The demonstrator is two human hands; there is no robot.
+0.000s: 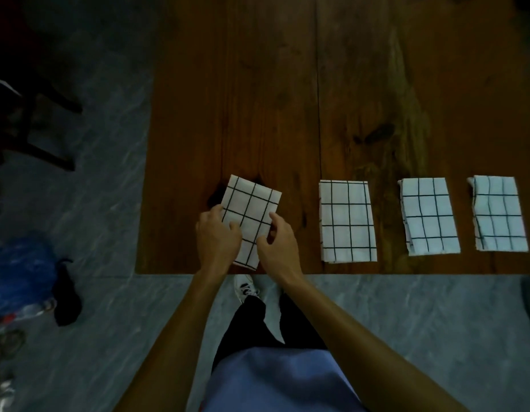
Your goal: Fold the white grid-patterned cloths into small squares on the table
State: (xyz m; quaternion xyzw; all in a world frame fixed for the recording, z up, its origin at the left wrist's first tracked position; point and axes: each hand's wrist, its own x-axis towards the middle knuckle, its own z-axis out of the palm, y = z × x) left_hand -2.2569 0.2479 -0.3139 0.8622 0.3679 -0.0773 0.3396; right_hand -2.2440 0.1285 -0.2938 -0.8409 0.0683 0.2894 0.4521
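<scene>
Three folded cloths lie in a row along the near edge of the wooden table (272, 99), in the right half of the frame: one just right of centre (348, 221), the next (428, 217) beside it, the last (500, 214) near the right border. They sit apart, squared to the edge, which reads as a finished line. The fourth cloth (249, 215), left of centre, lies skewed, so it is likely being straightened to join the row.

The left hand (217, 237) rests on this cloth's lower left part, fingers curled over its left edge and holding it. The right hand (277, 243) sits at the cloth's right edge, fingers bent; the thumb and fingertips seem to pinch that edge, though the contact is partly hidden.
</scene>
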